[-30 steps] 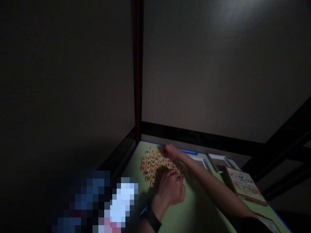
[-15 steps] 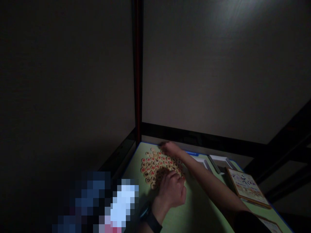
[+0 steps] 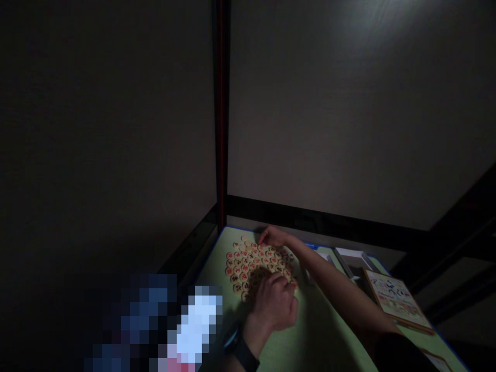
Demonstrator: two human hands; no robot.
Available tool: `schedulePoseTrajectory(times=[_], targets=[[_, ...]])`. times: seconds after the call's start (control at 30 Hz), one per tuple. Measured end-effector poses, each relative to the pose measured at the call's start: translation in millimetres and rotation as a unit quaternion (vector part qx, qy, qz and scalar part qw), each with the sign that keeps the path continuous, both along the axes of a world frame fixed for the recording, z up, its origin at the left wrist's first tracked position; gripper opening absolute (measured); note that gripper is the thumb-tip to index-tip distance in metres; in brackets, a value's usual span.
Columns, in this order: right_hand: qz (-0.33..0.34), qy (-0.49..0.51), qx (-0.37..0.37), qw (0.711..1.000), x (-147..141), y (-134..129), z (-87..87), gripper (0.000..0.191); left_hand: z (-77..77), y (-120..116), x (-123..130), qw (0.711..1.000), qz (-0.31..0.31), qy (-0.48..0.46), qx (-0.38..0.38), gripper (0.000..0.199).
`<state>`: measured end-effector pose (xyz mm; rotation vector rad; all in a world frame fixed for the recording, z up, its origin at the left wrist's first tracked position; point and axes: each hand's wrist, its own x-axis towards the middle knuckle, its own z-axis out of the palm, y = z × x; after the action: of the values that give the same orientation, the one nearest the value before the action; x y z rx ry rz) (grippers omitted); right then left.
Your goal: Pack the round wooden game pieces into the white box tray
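Observation:
Round wooden Chinese chess pieces (image 3: pixel 245 261), with red or dark characters, lie closely packed on the green tabletop (image 3: pixel 279 356). A few plain-faced ones are at the far left of the group. My left hand (image 3: pixel 275 302), wearing a dark wristwatch (image 3: pixel 244 349), rests at the near edge of the group with its fingers curled; whatever is beneath them is hidden. Across the far edge reaches my right hand (image 3: pixel 276 236), fingers drawn together and pointing down, the tips at a red-marked piece. Shadow from the left hand darkens the middle pieces.
To the right stand white and grey open trays (image 3: pixel 353 261) and a box with a printed lid (image 3: pixel 395 299). A blue object (image 3: pixel 311 246) lies at the far edge. Walls (image 3: pixel 349 129) close in the back and left. A blurred-out patch (image 3: pixel 197 320) covers the lower left.
My right hand has shifted slightly right, and its fingers have uncurled downward onto the far pieces. Pieces near it have moved a little. My left hand stays nearly still.

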<state>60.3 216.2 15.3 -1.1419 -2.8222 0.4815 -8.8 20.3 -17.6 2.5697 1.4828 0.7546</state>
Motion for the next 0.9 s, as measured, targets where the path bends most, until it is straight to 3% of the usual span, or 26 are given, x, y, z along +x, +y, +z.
schedulePoseTrajectory(times=[0.17,0.3,0.4,0.53,0.67,0.83,0.9], targets=[[0.004,0.011,-0.006,1.000,6.6,1.2,-1.8,0.009,-0.9,0.4,-1.3,1.000,0.017,-0.011,0.012,0.019],[-0.002,0.001,0.009,1.000,-7.0,-1.4,2.8,0.020,5.6,-0.1,-1.8,0.996,0.071,-0.021,0.041,0.017],[0.003,-0.011,0.025,1.000,-28.4,-6.2,5.2,0.028,23.5,2.8,-8.5,0.985,0.166,-0.034,0.037,0.019],[0.014,-0.046,0.038,0.998,-54.9,-14.4,2.1,0.021,56.6,16.7,-36.7,0.958,0.286,-0.028,-0.026,0.030],[0.021,-0.064,0.041,0.997,-65.3,-17.0,-0.9,0.024,71.7,39.4,-77.7,0.950,0.293,-0.011,-0.105,0.035],[0.025,-0.038,0.026,0.999,-52.6,-1.9,5.7,0.040,55.0,77.7,-113.0,0.962,0.217,0.071,-0.148,0.030],[0.014,-0.019,0.021,1.000,-41.8,6.6,7.2,0.040,46.5,95.1,-117.7,0.960,0.218,0.087,-0.154,0.034]])
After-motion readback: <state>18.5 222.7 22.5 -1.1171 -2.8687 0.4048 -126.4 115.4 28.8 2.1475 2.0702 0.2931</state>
